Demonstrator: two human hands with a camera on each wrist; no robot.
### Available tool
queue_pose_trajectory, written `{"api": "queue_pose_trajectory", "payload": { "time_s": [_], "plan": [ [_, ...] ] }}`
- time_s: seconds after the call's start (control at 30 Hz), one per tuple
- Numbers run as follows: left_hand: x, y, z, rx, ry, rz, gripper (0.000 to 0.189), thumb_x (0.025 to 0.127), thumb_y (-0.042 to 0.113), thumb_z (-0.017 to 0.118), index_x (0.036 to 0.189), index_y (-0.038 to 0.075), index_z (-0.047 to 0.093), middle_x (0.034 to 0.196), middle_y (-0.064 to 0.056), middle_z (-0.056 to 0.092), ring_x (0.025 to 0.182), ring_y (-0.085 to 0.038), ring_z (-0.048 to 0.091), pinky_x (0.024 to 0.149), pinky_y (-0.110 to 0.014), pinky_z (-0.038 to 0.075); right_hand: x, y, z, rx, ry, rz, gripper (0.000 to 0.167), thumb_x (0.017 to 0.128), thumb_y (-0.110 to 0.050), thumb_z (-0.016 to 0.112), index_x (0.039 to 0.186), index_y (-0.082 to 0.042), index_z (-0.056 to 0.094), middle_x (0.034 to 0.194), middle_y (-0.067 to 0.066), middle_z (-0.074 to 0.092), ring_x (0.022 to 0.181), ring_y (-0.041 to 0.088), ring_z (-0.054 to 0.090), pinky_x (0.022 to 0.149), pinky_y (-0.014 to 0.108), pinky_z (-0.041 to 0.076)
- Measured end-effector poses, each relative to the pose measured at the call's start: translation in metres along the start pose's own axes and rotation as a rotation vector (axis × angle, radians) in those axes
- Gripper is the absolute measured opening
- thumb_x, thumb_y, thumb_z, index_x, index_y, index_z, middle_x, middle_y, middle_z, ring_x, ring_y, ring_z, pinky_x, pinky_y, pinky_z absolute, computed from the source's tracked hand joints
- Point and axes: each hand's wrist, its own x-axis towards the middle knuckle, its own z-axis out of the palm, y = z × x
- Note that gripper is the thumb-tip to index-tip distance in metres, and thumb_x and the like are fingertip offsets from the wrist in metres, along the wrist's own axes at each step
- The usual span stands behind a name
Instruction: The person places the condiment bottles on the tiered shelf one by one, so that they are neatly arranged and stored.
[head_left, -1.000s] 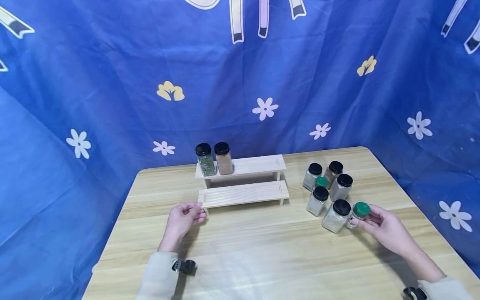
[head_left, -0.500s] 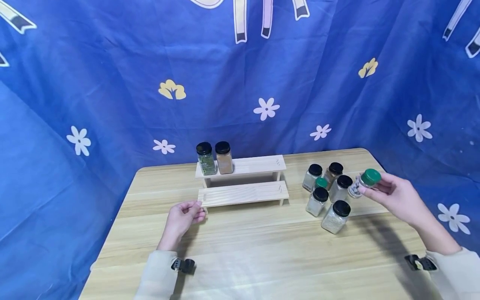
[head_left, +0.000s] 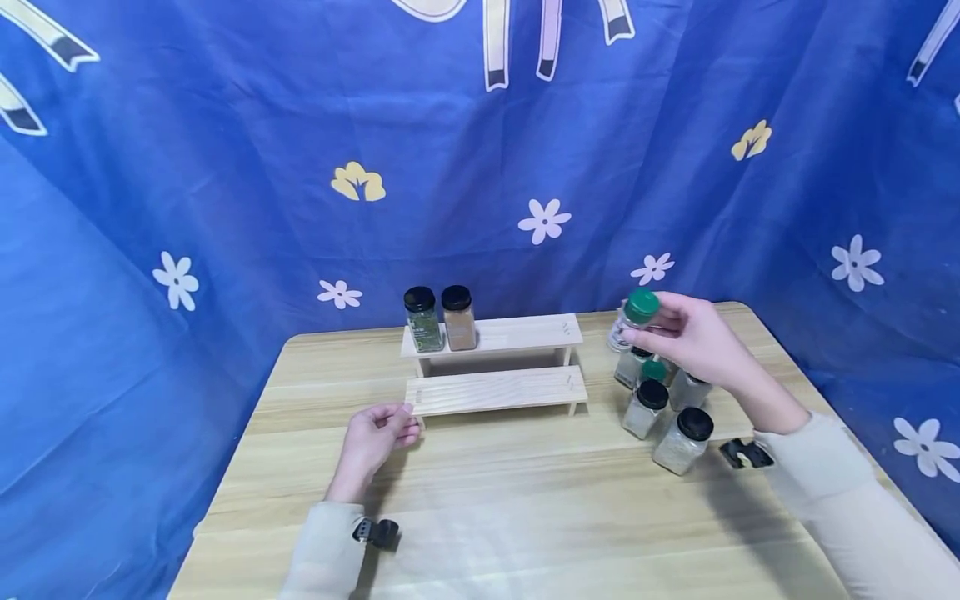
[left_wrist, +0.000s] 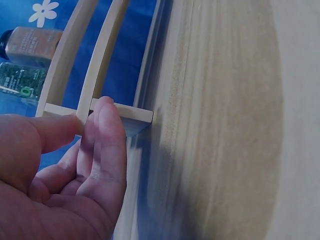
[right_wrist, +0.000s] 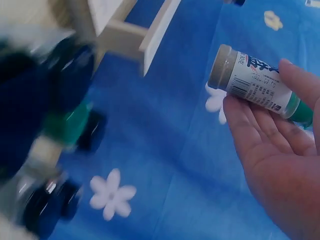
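Observation:
My right hand (head_left: 690,337) holds a spice jar (right_wrist: 260,82) with a green lid and a white printed label, raised over the jars at the right. In the right wrist view the jar lies tilted between thumb and fingers. With thumb and fingertips, my left hand (head_left: 375,437) pinches the left front end of a two-step wooden rack (head_left: 495,390); the left wrist view shows the thumb on the step's edge (left_wrist: 95,75). Upon the rack's rear step stand a jar of green herbs (head_left: 425,323) and a jar of brown powder (head_left: 460,321), both black-lidded.
Several spice jars cluster right of the rack, among them a front black-lidded jar (head_left: 681,446), another black-lidded jar (head_left: 645,410) and a green-lidded one (head_left: 652,372). The right hand partly covers the rear ones. A blue patterned cloth (head_left: 465,167) hangs behind the wooden table (head_left: 480,508).
My right hand has lifted the green-lidded jar from the group's front right and carried it up and leftward, over the rear jars. The left hand has stayed at the rack.

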Motion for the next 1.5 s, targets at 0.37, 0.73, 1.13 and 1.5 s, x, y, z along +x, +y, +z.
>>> {"api": "queue_pose_trajectory", "payload": {
  "time_s": [0.37,0.73,1.13,1.5],
  "plan": [
    [-0.001,-0.001,0.001,0.013,0.016,0.009,0.03,0.106,0.011,0.062,0.125,-0.013,0.062,0.102,-0.023,0.076,0.079,-0.014,0.076,0.079,-0.028,0.071,0.051,-0.022,0.059,0.126,-0.107,-0.04,0.038,0.092,-0.013,0.083,0.126,-0.004,0.07,0.114,0.016,0.079,0.106,0.026,0.078,0.089,0.023,0.068],
    [-0.005,-0.002,0.005,-0.014,0.032,0.022,0.03,0.105,0.009,0.063,0.124,-0.015,0.063,0.096,-0.02,0.077,0.076,-0.014,0.076,0.075,-0.026,0.071,0.091,-0.027,0.116,0.173,-0.13,-0.009,0.036,0.091,-0.01,0.083,0.122,0.002,0.07,0.113,0.02,0.078,0.099,0.026,0.077,0.086,0.027,0.068],
    [-0.002,-0.002,0.005,-0.013,0.049,0.01,0.028,0.105,0.011,0.064,0.121,-0.013,0.065,0.093,-0.017,0.077,0.074,-0.013,0.075,0.074,-0.025,0.071,0.109,-0.019,0.145,0.15,-0.111,0.009,0.035,0.091,-0.013,0.083,0.121,0.001,0.07,0.112,0.019,0.078,0.099,0.025,0.077,0.088,0.029,0.068],
    [-0.003,-0.001,0.004,-0.012,0.05,0.005,0.028,0.105,0.011,0.065,0.121,-0.012,0.065,0.095,-0.017,0.077,0.075,-0.014,0.076,0.074,-0.026,0.071,0.115,-0.013,0.158,0.121,-0.128,0.036,0.04,0.092,-0.015,0.083,0.125,0.0,0.069,0.114,0.018,0.077,0.101,0.025,0.076,0.09,0.033,0.068]
  ]
}}
